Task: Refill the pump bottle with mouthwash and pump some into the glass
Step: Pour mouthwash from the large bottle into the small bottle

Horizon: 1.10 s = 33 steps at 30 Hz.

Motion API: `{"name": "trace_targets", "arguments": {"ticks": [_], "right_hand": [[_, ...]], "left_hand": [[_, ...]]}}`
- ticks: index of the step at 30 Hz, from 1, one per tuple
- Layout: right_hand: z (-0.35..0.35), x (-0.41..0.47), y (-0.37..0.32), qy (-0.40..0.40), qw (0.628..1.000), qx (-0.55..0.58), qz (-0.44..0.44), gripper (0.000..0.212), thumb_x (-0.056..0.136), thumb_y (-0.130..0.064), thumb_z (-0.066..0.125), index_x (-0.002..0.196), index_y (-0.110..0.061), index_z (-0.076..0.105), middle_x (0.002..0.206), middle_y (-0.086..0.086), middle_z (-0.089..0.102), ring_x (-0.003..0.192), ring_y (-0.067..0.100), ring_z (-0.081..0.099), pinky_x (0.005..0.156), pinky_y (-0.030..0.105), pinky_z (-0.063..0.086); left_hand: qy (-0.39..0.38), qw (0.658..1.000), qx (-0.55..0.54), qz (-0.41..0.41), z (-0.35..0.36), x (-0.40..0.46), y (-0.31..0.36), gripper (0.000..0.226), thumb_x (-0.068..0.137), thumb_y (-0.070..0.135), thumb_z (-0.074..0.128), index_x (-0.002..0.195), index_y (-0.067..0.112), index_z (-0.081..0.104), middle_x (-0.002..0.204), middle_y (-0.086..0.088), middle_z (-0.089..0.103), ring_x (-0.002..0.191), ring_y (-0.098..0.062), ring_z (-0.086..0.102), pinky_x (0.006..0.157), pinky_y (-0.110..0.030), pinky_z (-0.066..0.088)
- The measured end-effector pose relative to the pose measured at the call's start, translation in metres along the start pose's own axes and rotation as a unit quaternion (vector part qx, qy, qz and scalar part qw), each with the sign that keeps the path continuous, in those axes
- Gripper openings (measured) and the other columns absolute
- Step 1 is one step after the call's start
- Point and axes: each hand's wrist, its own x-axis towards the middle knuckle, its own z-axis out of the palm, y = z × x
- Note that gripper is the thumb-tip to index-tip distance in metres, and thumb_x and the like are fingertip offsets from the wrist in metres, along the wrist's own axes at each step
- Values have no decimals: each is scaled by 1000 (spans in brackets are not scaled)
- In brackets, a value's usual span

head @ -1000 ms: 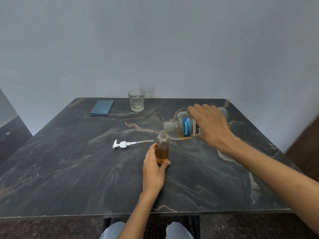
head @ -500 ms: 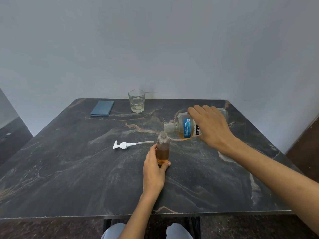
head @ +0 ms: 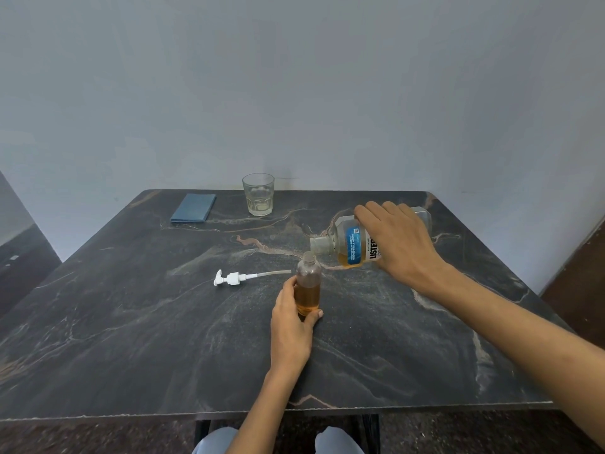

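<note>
Left hand (head: pixel 291 326) wrapped its fingers round the pump bottle (head: pixel 308 286) mid-surface to steady it, while the right hand (head: pixel 397 244) gripped the tipped mouthwash bottle (head: pixel 350 245), neck over the opening. Glass (head: pixel 258 194) waited at the far edge.

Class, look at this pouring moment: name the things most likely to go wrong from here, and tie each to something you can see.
1. The mouthwash bottle, tipped by the right hand, has a far wider mouth than the small bottle's narrow neck, so liquid may spill onto the table.
2. The left hand grips the small bottle only low down; a knock could tip it.
3. The pump head lies on the bare table and may pick up dirt.
</note>
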Motion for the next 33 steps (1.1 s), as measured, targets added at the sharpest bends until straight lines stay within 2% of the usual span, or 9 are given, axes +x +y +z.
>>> {"name": "trace_targets", "arguments": {"ticks": [5,12,21,33], "right_hand": [[1,-1,0,4,1000,-2,3,65,66,-12,81,119,-21,44,108,-1,55,87,14,46,78,29,41],[2,-1,1,3,1000,-5,0,64,66,-14,80,119,-21,43,105,-1,54,81,11,34,75,27,35],[-1,-1,0,-1,1000,12,1,63,70,-17,79,121,-20,43,111,0,55,89,14,45,79,27,38],[-2,0,-1,-5,1000,19,1,66,71,-19,79,124,-21,41,118,0,54,98,16,48,88,30,40]], "left_hand": [[1,1000,-1,2,0,0,-1,68,77,8,75,135,18,41,127,1,56,119,-15,53,105,-41,43],[2,1000,-3,5,0,0,-1,68,77,8,75,134,19,42,127,2,57,118,-15,53,104,-41,44],[1,1000,1,2,1,0,-2,69,77,9,75,135,20,41,128,2,55,119,-14,52,104,-40,44],[-1,1000,-2,-1,0,0,-3,69,77,9,74,136,21,40,129,2,55,120,-14,52,105,-41,43]]}}
